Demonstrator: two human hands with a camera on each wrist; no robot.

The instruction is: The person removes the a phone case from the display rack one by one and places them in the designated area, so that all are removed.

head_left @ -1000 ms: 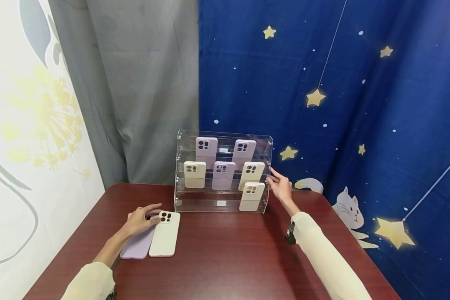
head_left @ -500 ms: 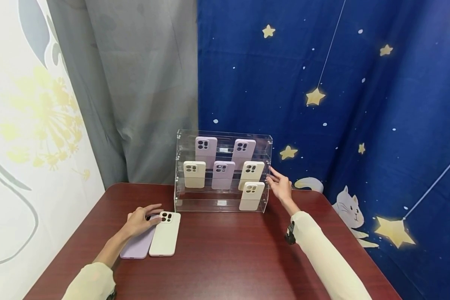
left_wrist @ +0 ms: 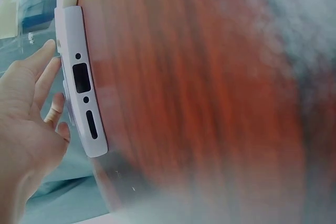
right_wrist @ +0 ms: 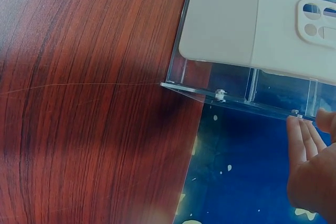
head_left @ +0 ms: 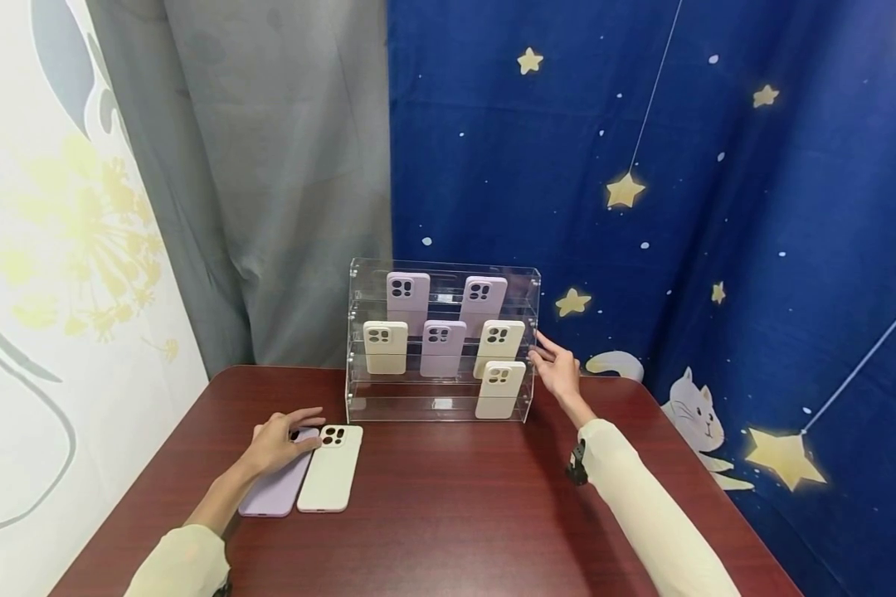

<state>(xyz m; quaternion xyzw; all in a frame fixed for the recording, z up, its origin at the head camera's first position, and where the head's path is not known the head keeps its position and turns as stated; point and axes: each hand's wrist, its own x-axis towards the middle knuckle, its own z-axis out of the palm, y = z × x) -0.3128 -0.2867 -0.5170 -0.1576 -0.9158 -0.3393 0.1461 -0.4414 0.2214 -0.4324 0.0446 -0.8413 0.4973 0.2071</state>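
Cream phone case (head_left: 329,474) lies on the counter (head_left: 433,514), its camera end a little farther from the purple phone case (head_left: 272,493) than a second ago; we read that as parting the pair, neither lifted. Both smooth, round-cornered. Left grip (head_left: 276,442) loosely spread over the purple one, thumb by the cream edge, contact uncertain to us. Right grip (head_left: 560,375), fingers straight, rests against the clear, tiered stand (head_left: 396,408) bearing six cases (head_left: 443,363). Counter grain red-brown, streaked; behind, a softly folded blue curtain (head_left: 485,149).
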